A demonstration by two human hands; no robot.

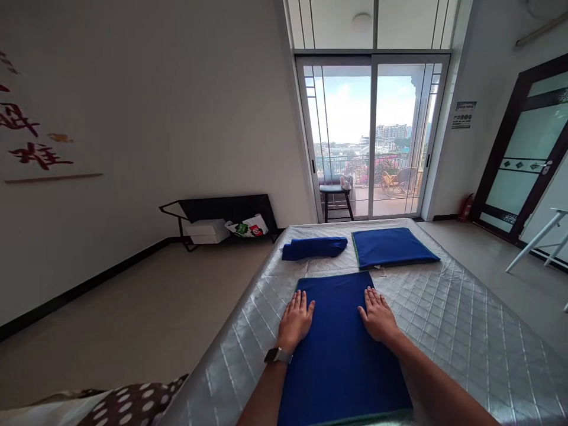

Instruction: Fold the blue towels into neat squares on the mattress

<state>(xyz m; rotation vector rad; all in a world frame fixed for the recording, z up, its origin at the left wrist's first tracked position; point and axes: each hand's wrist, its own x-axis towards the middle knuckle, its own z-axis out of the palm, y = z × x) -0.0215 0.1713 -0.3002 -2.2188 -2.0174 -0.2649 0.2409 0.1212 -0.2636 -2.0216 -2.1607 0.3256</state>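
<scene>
A blue cloth (339, 349) with green edging lies spread lengthwise on the silver quilted mattress (465, 337). Flat on its left edge rests my left hand (296, 319), fingers stretched forward, a watch on the wrist. My right hand (377, 313) presses palm-down on the opposite edge, its fingers also extended. Neither hand grips anything. Beyond them, a rolled or folded blue cloth (315, 248) sits at the far left of the mattress. To its right is another blue cloth (393, 246), folded into a flat rectangle with a green edge.
A low black rack (224, 208) by the wall holds white boxes (206, 231) and a printed plastic bag (248, 227). Brown polka-dot fabric (133, 403) lies at lower left. Sliding glass doors (373, 136) stand behind the mattress, and white furniture legs (535, 241) are at right.
</scene>
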